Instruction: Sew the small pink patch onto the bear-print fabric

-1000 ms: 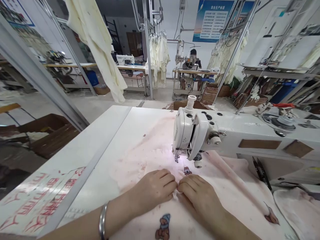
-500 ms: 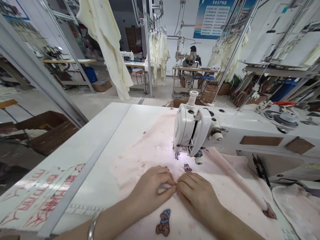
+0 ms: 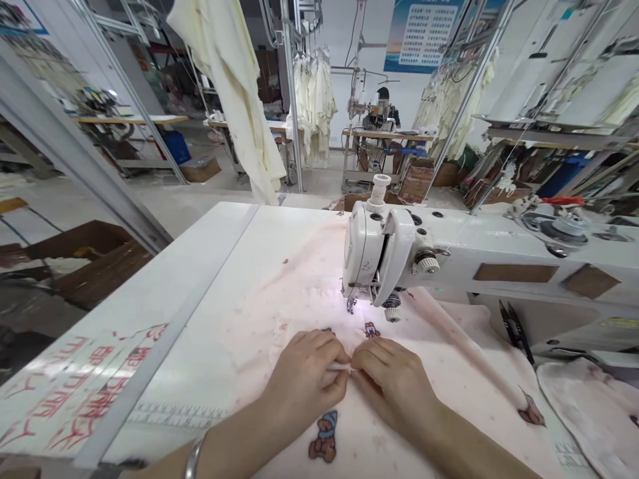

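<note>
Pale pink fabric printed with small brown bears lies across the white sewing table, passing beneath the sewing machine's head. My left hand, a silver bangle on its wrist, pinches a bit of this fabric between thumb and fingers. Close against it, my right hand is also closed, gripping the fabric at the same spot. Both hands are in front of the lit presser foot, on the near side. The fabric edge between the fingertips is mostly hidden.
Black thread snips lie beside the machine's base at right, near another piece of pink fabric. A metal post rises left of the table. Cream garments hang ahead. A person sits at a far machine.
My hands still meet at the same place, with the left fingers curled tighter and a pale fold showing between them. The view has shifted slightly, and the hanging cream garment appears farther right.
</note>
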{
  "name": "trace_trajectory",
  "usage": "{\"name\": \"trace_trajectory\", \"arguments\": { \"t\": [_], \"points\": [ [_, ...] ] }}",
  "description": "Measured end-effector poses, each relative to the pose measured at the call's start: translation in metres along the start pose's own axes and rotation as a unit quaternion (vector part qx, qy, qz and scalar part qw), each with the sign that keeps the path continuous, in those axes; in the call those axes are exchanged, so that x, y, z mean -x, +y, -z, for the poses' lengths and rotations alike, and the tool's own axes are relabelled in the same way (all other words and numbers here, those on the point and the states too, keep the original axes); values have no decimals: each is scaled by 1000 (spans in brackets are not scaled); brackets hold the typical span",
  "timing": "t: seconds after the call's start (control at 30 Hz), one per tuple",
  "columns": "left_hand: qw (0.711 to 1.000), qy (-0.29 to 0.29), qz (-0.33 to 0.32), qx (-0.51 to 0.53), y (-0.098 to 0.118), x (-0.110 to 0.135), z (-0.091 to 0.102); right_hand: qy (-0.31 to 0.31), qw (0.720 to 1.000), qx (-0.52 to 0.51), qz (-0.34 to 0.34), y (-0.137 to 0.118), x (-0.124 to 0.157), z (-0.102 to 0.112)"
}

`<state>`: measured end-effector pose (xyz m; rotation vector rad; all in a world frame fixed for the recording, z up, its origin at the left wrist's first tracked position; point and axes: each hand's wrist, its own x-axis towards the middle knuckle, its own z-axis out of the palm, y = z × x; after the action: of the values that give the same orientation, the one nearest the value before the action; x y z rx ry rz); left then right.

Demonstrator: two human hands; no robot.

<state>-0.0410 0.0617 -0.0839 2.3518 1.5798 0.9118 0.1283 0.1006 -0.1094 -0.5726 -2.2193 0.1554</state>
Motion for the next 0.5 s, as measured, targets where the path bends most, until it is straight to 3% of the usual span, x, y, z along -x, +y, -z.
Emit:
{"name": "trace_trajectory", "arguments": {
  "t": [0.2,0.3,0.4,0.5],
  "points": [
    [982,77,-131,-113,-2,2,-5,-36,999,-23,-16,-2,-1,5],
    [969,68,-180,-154,-2,3,-6,-37,996,-70,-47,-4,-3,7],
    [973,47,-172,-145,-4,5,-5,-43,994,-82,-58,-3,-3,4],
    [989,-17,-131,-72,-13,5,5,-32,999,-41,-7,-1,-1,-2]
  ]
}}
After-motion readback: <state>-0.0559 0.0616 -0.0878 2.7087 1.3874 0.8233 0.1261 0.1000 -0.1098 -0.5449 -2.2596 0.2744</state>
